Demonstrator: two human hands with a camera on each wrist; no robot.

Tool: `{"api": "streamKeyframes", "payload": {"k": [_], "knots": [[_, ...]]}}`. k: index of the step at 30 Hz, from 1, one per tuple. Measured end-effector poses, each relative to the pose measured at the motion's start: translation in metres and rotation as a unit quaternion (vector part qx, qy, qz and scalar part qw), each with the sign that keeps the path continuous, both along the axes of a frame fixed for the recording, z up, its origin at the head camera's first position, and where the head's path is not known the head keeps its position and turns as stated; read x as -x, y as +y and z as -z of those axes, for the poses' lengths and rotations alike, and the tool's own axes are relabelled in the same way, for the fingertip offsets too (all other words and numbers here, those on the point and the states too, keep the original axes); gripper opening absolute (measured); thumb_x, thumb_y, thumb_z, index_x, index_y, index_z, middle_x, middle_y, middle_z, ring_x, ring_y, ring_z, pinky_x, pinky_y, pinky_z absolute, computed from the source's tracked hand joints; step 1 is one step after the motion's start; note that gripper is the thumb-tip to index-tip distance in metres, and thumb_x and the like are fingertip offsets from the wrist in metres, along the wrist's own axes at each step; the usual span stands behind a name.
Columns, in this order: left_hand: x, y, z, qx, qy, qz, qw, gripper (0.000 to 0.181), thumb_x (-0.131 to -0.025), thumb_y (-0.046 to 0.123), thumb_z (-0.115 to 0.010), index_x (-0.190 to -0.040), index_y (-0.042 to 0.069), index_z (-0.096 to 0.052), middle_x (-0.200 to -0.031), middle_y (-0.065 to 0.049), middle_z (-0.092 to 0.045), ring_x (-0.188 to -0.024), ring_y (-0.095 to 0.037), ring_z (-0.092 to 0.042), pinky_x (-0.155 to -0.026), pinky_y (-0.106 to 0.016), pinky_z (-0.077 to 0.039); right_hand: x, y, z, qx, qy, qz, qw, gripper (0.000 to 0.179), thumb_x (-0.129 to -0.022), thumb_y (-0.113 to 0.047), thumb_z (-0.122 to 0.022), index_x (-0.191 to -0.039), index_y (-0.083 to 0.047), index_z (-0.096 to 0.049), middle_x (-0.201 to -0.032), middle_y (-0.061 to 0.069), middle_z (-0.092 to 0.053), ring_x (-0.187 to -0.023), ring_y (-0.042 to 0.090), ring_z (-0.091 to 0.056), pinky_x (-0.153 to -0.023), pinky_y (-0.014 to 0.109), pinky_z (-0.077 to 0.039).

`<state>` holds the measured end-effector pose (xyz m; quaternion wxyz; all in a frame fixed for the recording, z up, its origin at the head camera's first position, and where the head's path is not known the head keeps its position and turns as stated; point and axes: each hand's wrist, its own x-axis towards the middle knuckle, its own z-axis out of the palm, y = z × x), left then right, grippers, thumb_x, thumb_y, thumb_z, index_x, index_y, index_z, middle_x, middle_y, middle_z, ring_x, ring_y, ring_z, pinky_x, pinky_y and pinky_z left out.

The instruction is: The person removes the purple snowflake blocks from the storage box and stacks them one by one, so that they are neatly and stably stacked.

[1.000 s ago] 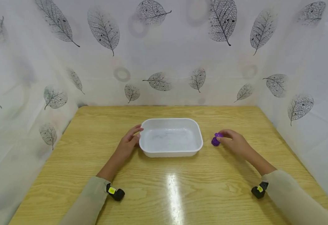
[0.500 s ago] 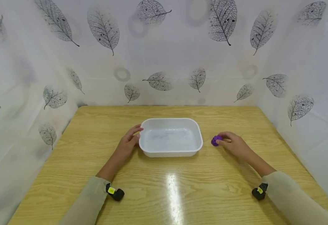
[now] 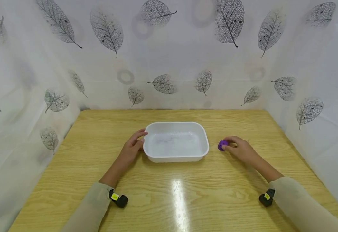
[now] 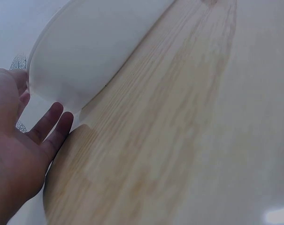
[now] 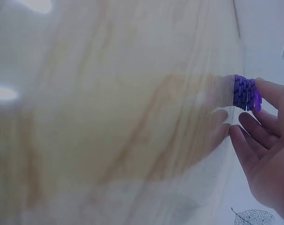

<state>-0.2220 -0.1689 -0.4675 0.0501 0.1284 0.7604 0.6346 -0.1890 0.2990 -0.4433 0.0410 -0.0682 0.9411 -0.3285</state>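
Note:
My left hand (image 3: 130,146) rests at the left end of a white rectangular basin (image 3: 176,159), fingertips at the rim. In the left wrist view, two straight fingers (image 4: 51,123) lie close to the outer wall. To the right of the basin, my right hand (image 3: 240,149) pinches a bright purple notched disc (image 5: 258,100) between thumb and fingers. It is the top layer of a short stack of darker purple notched discs (image 5: 243,93) standing on the table. The other fingers of the right hand reach down beside the stack, close to the tabletop.
The wooden table (image 3: 215,193) has a glossy surface with a bright light reflection near its front. White leaf-print curtains (image 3: 174,54) enclose its back and sides. A small black camera is strapped to each wrist.
The right hand has lowered slightly and brought the bright purple disc down onto the darker stack, lining the two up. The left hand and the basin have stayed in place.

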Motion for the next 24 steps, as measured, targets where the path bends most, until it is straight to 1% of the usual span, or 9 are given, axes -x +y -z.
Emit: {"api": "streamKeyframes", "payload": {"k": [6, 12, 15, 20, 24], "knots": [[-0.0008, -0.0004, -0.0004, 0.004, -0.003, -0.004, 1.0, 0.035, -0.107, 0.025, -0.049, -0.14, 0.015, -0.057, -0.161, 0.004, -0.037, -0.105, -0.015, -0.058, -0.083, -0.02, -0.054, -0.0004, -0.0002, -0.0003, 0.002, -0.003, -0.004, 1.0, 0.053, -0.1, -0.035, -0.063, -0.137, 0.002, -0.055, -0.138, 0.027, -0.056, -0.127, 0.045, -0.054, -0.101, 0.056, -0.05], [-0.0007, -0.0006, 0.0003, 0.003, 0.002, 0.0, 1.0, 0.036, -0.107, 0.024, -0.049, -0.14, 0.013, -0.056, -0.161, 0.001, -0.036, -0.105, -0.016, -0.058, -0.084, -0.021, -0.054, -0.0007, 0.0001, 0.0003, 0.003, 0.001, -0.008, 1.0, 0.05, -0.1, -0.03, -0.064, -0.136, 0.003, -0.055, -0.137, 0.027, -0.057, -0.127, 0.044, -0.054, -0.101, 0.055, -0.051], [-0.0008, -0.0004, 0.0005, 0.003, 0.001, -0.003, 1.0, 0.035, -0.107, 0.024, -0.049, -0.14, 0.013, -0.057, -0.161, 0.001, -0.037, -0.104, -0.016, -0.058, -0.083, -0.02, -0.054, -0.0012, 0.0001, 0.0005, 0.004, 0.001, -0.01, 0.9999, 0.051, -0.1, -0.03, -0.064, -0.137, 0.004, -0.054, -0.137, 0.028, -0.056, -0.127, 0.044, -0.054, -0.101, 0.055, -0.05], [-0.0009, -0.0002, 0.0013, 0.004, 0.001, -0.002, 1.0, 0.035, -0.107, 0.023, -0.049, -0.14, 0.012, -0.056, -0.161, 0.0, -0.037, -0.103, -0.015, -0.059, -0.083, -0.021, -0.054, -0.0029, 0.0026, -0.0006, 0.006, -0.001, -0.01, 0.9999, 0.057, -0.103, -0.034, -0.058, -0.143, 0.005, -0.049, -0.139, 0.03, -0.053, -0.128, 0.047, -0.051, -0.104, 0.059, -0.046], [-0.0009, 0.0009, 0.0012, -0.006, 0.0, 0.001, 1.0, 0.035, -0.107, 0.023, -0.049, -0.14, 0.013, -0.056, -0.161, 0.001, -0.037, -0.104, -0.015, -0.059, -0.084, -0.022, -0.055, -0.0047, 0.0065, -0.0042, 0.008, 0.009, -0.004, 0.9999, 0.057, -0.106, -0.035, -0.052, -0.146, 0.004, -0.045, -0.141, 0.03, -0.051, -0.131, 0.048, -0.048, -0.107, 0.063, -0.042]]}}
